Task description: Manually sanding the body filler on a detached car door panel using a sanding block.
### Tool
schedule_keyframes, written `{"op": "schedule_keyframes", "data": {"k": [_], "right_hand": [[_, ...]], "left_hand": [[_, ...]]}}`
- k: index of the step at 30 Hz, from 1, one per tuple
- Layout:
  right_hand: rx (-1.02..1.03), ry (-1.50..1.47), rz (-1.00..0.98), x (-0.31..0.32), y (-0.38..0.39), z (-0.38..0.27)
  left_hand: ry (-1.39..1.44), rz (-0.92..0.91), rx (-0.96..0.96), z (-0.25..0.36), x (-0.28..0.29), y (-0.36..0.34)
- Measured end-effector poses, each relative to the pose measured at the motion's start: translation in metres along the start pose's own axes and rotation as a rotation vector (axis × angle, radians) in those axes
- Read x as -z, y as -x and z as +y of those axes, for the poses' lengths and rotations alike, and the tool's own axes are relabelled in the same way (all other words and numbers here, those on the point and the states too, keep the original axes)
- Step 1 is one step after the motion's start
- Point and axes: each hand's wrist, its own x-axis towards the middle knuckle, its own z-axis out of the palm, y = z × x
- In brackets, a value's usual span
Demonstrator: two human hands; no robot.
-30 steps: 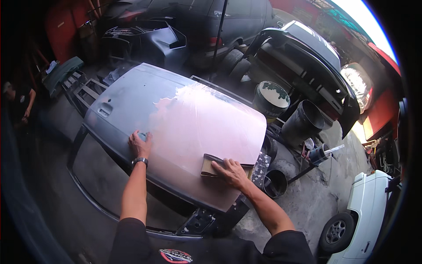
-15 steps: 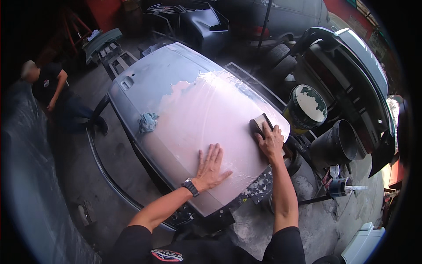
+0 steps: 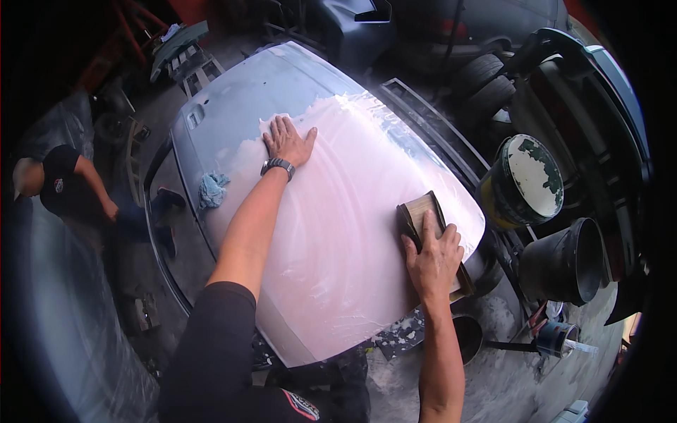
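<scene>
Shirt emblem, no legible lettering

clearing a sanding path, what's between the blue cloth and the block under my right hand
The head view shows the left forearm, then bare pale pink panel.

We've got glare along the pale panel's right edge on its white coating, dim background, black vignetting, fisheye bend, soft left-side sheeting.
</scene>
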Motion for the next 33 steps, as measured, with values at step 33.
{"op": "schedule_keyframes", "data": {"k": [33], "right_hand": [[-0.001,0.002,-0.027,-0.002,0.001,0.004]], "left_hand": [[0.068,-0.105,-0.282,0.000,0.010,0.168]]}}
